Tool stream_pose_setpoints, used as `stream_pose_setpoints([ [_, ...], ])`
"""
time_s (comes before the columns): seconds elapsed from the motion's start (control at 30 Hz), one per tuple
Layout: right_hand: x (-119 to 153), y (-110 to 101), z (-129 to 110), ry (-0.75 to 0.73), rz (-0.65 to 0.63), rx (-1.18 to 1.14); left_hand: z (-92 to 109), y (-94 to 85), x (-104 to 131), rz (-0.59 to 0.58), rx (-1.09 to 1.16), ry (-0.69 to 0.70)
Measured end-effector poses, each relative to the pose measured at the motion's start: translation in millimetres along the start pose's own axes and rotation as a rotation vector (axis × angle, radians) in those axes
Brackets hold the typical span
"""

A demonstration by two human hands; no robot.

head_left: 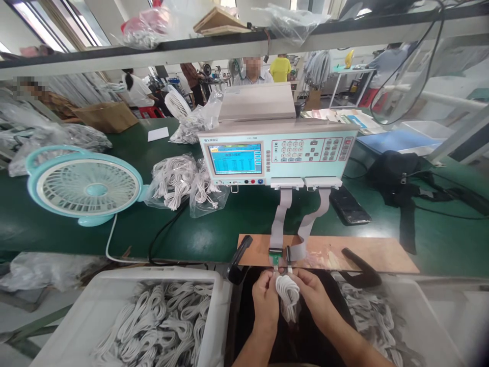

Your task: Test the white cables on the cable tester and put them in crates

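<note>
A coiled white cable [287,293] hangs between my two hands at the bench's front edge. My left hand [265,298] is closed, its fingers pinching one end of the cable at a small green circuit board [275,258]. On the other side, my right hand [311,290] closes on the cable's other end, by a dark connector [289,255]. My fingers partly hide both plug ends, so I cannot tell how deeply they sit. Grey ribbon cables [280,216] run from these connectors up to a cable tester [277,158] with a lit blue screen.
Bins of coiled cables stand left [114,278] and right [416,306] below the bench. A wooden board [374,250] lines the edge, with black clamp handles [240,257]. A turquoise fan [89,186], bagged cables [173,181], a phone [349,205] and a black bag [397,176] lie around. People sit beyond.
</note>
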State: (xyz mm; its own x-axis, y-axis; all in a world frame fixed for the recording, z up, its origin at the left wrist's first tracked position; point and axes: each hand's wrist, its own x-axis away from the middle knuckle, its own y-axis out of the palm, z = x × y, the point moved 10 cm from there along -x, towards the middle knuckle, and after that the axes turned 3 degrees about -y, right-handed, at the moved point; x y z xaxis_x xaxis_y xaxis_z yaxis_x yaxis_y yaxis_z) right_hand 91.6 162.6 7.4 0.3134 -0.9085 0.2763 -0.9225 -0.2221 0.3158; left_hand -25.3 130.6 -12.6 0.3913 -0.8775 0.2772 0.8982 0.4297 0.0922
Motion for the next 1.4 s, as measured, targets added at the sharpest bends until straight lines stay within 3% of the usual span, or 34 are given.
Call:
stream_pose_setpoints([
  [0.5, -2, -2, 6, -0.001, -0.047, 0.015, 0, -1.2, 5, 0.037, 0.083, -0.037],
  [0.77, -2, -2, 6, -0.001, -0.051, 0.03, 3, -2.8, 3, 0.06, 0.041, 0.01],
  [1.07, -2, 2, 1, -0.005, -0.048, 0.001, 1, -1.4, 0, 0.011, 0.107, 0.099],
  [1.23, -2, -3, 10, 0.016, -0.038, -0.003, 10, 4.1, 1, -0.009, -0.018, 0.082],
  [1.33, -2, -11, 16, 0.036, 0.022, 0.009, 29, -10.5, 11, 0.006, -0.116, 0.063],
  [1.4, -5, -16, 20, 0.06, 0.074, 0.038, 51, -38.6, 21, 0.035, -0.193, 0.129],
])
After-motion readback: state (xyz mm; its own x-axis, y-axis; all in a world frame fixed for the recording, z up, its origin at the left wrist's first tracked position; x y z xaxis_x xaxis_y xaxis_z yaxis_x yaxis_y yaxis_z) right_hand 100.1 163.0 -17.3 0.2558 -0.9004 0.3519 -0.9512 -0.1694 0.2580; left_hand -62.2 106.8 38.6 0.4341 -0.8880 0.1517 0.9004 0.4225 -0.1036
